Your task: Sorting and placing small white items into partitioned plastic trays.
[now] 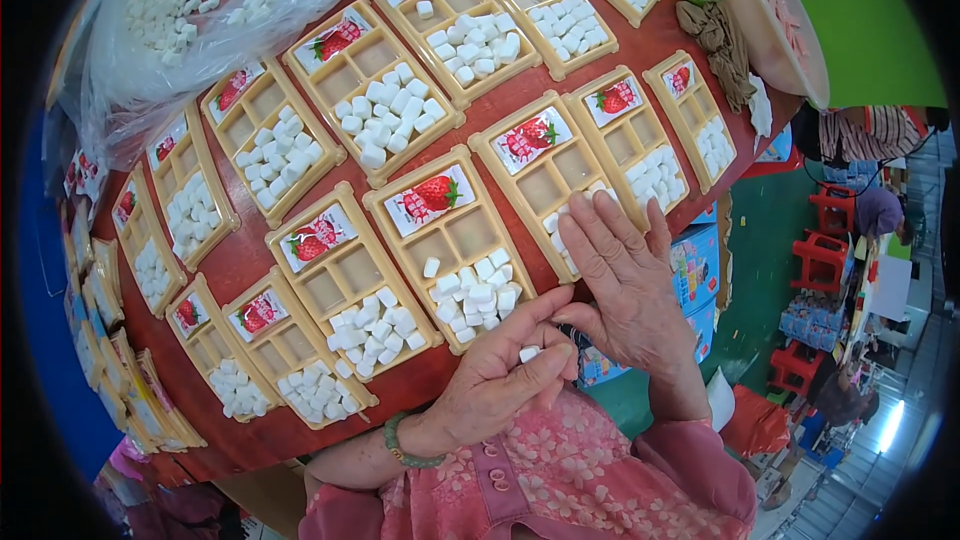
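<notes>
My left hand (505,370), a green bead bracelet (400,445) on its wrist, is at the table's near edge with its fingers curled round a small white marshmallow (529,352). My right hand (625,285) lies flat, fingers outstretched, over the marshmallow compartment of a beige divided tray (520,175), hiding part of its pieces. That tray has a strawberry-printed packet (532,138) in its top compartment. Just left of it, another tray (385,202) holds a heap of marshmallows (475,292), with one stray piece (431,267) at a small compartment's edge.
Similar filled trays (322,285) stand in two rows across the red table (420,172). A clear plastic bag of marshmallows (180,0) lies at the far left. Stacked trays (150,395) sit at the left edge. At the far right are a brown cloth (718,50) and a large basin (800,50).
</notes>
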`<state>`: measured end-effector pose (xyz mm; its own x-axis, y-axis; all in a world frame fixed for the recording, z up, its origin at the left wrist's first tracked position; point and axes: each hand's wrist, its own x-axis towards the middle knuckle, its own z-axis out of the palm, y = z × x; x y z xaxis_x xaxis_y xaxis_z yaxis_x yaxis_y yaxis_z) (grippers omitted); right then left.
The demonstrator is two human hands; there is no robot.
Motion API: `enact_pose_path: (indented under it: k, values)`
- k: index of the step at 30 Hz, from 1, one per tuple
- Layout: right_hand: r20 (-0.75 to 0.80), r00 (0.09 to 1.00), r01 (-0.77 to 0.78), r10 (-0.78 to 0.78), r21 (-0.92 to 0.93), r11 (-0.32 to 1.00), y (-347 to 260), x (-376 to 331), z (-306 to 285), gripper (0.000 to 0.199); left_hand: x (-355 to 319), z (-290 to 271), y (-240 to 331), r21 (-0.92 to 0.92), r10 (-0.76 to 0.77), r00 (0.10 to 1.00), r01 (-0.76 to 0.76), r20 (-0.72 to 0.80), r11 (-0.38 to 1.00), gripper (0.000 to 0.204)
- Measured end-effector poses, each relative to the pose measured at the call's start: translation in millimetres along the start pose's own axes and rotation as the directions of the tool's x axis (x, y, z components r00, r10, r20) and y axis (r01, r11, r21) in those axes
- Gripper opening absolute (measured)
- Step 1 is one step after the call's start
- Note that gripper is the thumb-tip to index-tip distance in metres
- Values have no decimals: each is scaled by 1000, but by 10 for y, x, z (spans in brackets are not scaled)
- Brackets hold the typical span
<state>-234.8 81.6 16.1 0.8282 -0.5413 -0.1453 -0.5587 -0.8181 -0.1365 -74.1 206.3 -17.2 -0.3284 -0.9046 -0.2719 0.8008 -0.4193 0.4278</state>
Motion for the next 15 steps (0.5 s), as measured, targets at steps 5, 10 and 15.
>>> enact_pose_path:
  k: [5,10,15]
  values:
    - [-64,998,0,0,-7,1000,-16,9,13,81,9,-17,-40,-40,13,1000,-13,-3,999,56]
    - [-35,999,19,-18,26,999,21,40,67,76,11,-16,-46,-51,7,1000,-8,-12,999,57]
    - [-65,997,34,-30,53,998,17,19,98,75,18,-41,-79,-51,40,999,-40,13,998,57]
